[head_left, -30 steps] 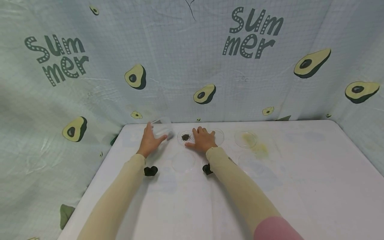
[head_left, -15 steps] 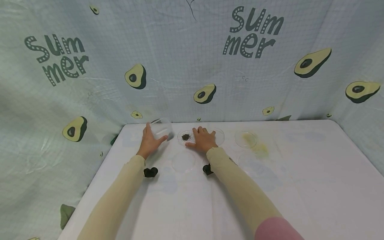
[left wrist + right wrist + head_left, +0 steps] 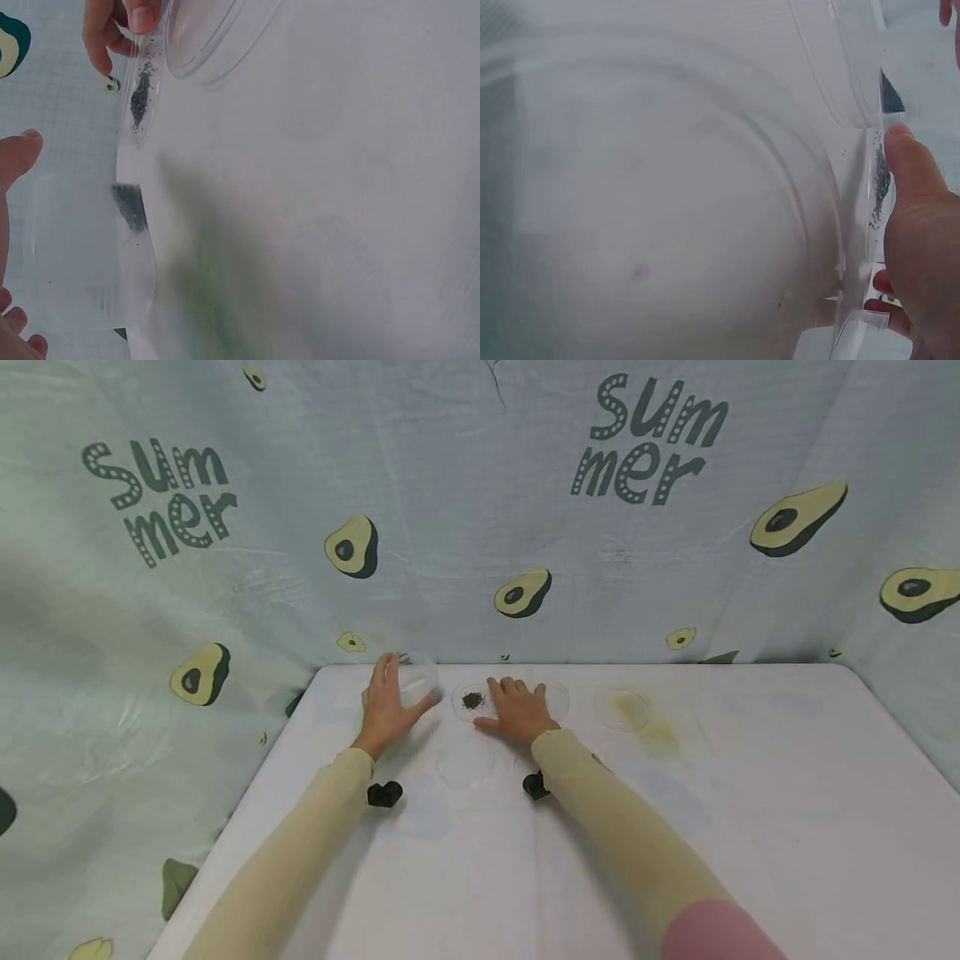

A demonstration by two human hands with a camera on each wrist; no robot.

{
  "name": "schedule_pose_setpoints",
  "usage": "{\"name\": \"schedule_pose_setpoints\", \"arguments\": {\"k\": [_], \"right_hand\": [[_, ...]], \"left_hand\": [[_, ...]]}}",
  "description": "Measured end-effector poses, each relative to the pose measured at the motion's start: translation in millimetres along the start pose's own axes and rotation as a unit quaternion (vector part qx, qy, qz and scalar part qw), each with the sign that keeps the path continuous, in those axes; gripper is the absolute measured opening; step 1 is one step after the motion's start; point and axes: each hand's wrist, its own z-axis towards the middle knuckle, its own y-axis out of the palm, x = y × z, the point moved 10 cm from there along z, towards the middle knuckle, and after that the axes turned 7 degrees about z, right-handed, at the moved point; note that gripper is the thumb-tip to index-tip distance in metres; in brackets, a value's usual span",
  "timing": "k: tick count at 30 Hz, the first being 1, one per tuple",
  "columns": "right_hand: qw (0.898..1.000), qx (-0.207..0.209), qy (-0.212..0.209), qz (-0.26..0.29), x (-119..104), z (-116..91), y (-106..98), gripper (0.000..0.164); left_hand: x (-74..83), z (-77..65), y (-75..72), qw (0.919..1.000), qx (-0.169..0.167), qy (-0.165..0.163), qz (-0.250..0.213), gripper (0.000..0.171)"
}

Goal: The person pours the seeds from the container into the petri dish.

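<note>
A clear plastic container (image 3: 418, 675) stands at the back left of the table, dark granules (image 3: 130, 205) heaped at one side of its bottom. My left hand (image 3: 384, 714) is spread around it, fingers to its left and thumb to its right. In the left wrist view that thumb (image 3: 19, 154) appears apart from the wall, while the fingertips (image 3: 16, 321) overlap it. To the right, a shallow petri dish (image 3: 455, 712) bears a small pile of dark granules (image 3: 472, 701). My right hand (image 3: 522, 714) holds this dish by its right side between thumb and fingers.
Another clear dish (image 3: 567, 702) is partly behind the right hand. Further dishes lie in front (image 3: 467, 787) and at the right (image 3: 597, 710), near a yellowish patch (image 3: 662, 739). A printed cloth wall (image 3: 450, 527) rises behind the table (image 3: 675, 877).
My left hand has shifted up and right around the clear container, which stays about where it was. The right hand and the granule dish keep their places. The head view has turned slightly left.
</note>
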Motion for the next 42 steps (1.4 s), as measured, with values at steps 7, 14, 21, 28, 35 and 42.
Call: {"name": "schedule_pose_setpoints", "arguments": {"k": [7, 14, 21, 28, 35, 42], "right_hand": [[0.999, 0.022, 0.008, 0.026, 4.7, -2.3, -11.9, 0.079], [0.999, 0.024, 0.005, 0.033, 1.0, -10.1, -21.5, 0.069], [0.999, 0.037, -0.002, 0.024, 1.8, -14.8, -24.1, 0.063], [0.999, 0.041, 0.005, 0.024, 9.3, -20.1, -25.0, 0.063], [0.998, 0.052, 0.016, 0.037, 24.7, -23.8, -23.6, 0.062], [0.996, 0.076, 0.03, 0.039, 44.1, -30.2, -29.0, 0.061]], "left_hand": [[20.5, -3.6, -5.4, 0.9985, 0.016, 0.053, 0.0, 0.085], [33.4, -11.0, -8.6, 0.9953, 0.029, 0.092, 0.008, 0.083], [41.8, -18.4, -1.4, 0.9947, 0.0, 0.102, -0.014, 0.079], [47.1, -24.8, 14.1, 0.9925, -0.068, 0.1, -0.018, 0.083], [49.3, -33.4, 25.6, 0.987, -0.122, 0.099, -0.036, 0.082], [52.9, -41.8, 34.4, 0.976, -0.165, 0.135, -0.047, 0.074]]}}
